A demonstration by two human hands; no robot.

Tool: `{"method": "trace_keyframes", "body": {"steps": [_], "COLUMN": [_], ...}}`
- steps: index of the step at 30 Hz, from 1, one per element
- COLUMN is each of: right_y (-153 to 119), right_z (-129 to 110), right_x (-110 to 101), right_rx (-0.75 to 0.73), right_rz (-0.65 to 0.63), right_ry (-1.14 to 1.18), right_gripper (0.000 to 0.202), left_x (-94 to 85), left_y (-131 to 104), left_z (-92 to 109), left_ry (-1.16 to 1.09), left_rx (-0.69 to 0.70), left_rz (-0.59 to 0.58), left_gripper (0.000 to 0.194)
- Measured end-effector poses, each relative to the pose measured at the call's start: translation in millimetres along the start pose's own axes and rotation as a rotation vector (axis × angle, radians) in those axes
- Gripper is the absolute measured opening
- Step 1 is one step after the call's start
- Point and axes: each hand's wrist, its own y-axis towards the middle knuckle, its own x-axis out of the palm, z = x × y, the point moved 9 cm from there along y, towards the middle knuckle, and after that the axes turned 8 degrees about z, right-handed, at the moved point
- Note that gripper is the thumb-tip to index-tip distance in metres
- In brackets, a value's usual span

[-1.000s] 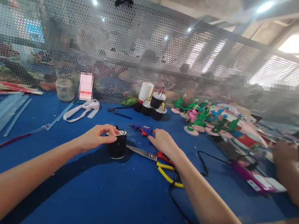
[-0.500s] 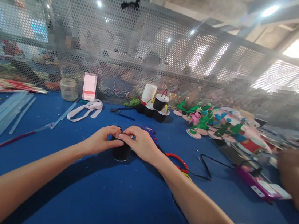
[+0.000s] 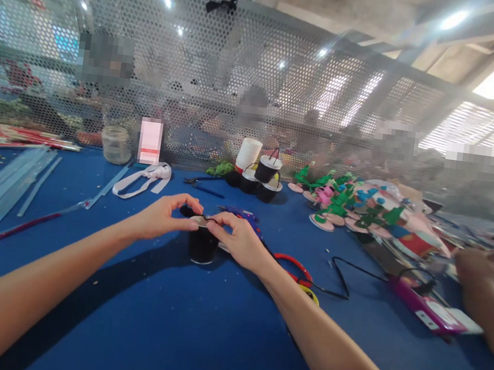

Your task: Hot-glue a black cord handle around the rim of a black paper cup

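A small black paper cup (image 3: pixel 202 248) with a white rim stands upright on the blue tabletop in front of me. My left hand (image 3: pixel 168 218) curves round its left side, thumb at the rim and fingers arched behind. At the right side, my right hand (image 3: pixel 240 240) is closed at the rim, thumb and fingertips beside a thin black strip like a handle. Its far fingertips are partly hidden. Just behind my right hand lies a blue-purple tool, perhaps a glue gun (image 3: pixel 247 216), partly covered.
Pliers (image 3: pixel 205 187), black cups with handles (image 3: pixel 269 168), and a stack of white cups (image 3: pixel 248 153) sit behind. Left are clear strips (image 3: pixel 10 184), white ribbon (image 3: pixel 145 181) and a jar (image 3: pixel 116 145). Right are green craft figures (image 3: pixel 337 209), a purple power strip (image 3: pixel 426 306), and another person's arm (image 3: pixel 482 295).
My left hand has shifted slightly left and up, its fingers more apart from my right hand. More of the cup's white rim and the black strip now show.
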Motion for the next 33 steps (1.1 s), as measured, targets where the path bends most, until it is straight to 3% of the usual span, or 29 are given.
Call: {"method": "trace_keyframes", "body": {"steps": [4,7,11,19,25,28,33], "right_y": [0,0,-2,-12,-17,-19,-21], "right_z": [6,6,3,-14,-18,-19,-18], "right_x": [1,1,1,-3,-6,-9,-17], "right_rx": [0.047,0.052,0.05,-0.02,-0.048,-0.07,-0.047], "right_rz": [0.021,0.03,0.036,0.022,0.034,0.063,0.096], "right_ry": [0.015,0.037,0.03,0.014,0.063,0.105,0.095], "right_gripper": [0.021,0.021,0.02,0.012,0.008,0.009,0.01], "left_x": [-24.2,-25.9,-7.7,11.7,22.1,18.3,-10.9], "left_y": [4,3,0,-11,-16,-15,-3], "left_z": [-10,-19,-8,40,47,42,28], "left_ry": [-0.079,-0.045,0.001,0.213,0.288,0.307,0.452], "left_rx": [-0.103,-0.19,-0.141,0.251,0.318,0.226,0.072], "left_rz": [0.183,0.231,0.102,-0.028,-0.128,-0.078,0.141], "left_gripper": [0.016,0.015,0.012,0.009,0.013,0.016,0.028]}}
